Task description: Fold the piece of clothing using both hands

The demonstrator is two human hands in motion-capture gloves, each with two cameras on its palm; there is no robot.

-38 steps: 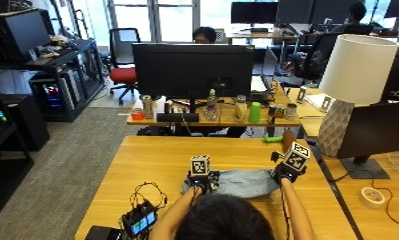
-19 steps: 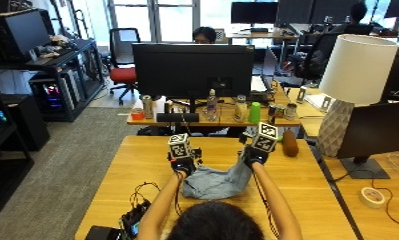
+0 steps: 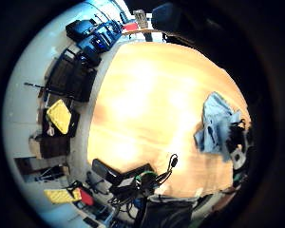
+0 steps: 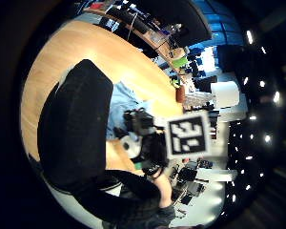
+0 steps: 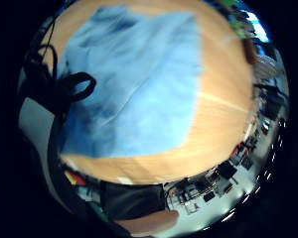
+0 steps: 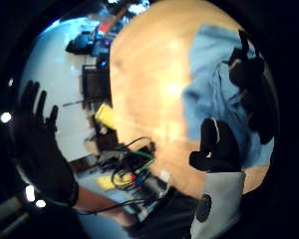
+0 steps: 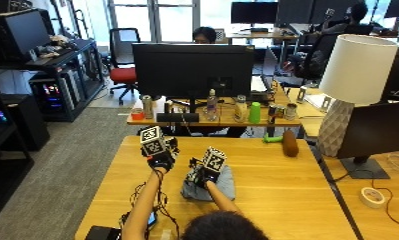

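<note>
The light blue garment (image 7: 209,186) lies bunched on the wooden table (image 7: 285,190) before me. My right hand (image 7: 204,175) rests on it, grip unclear; my left hand (image 7: 160,159) is raised alongside, fingers spread. Risk: a one-handed fold skews the cloth.

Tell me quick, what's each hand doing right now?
Left hand: lifted off the cloth, fingers spread, holding nothing.
Right hand: resting on the cloth; grip cannot be told.

Bare worktop (image 7: 279,180) right of the blue garment (image 7: 219,187), open wood to its left, cable tangle (image 7: 142,200) near left front edge, brown bottle (image 7: 289,143) lying at far right
</note>
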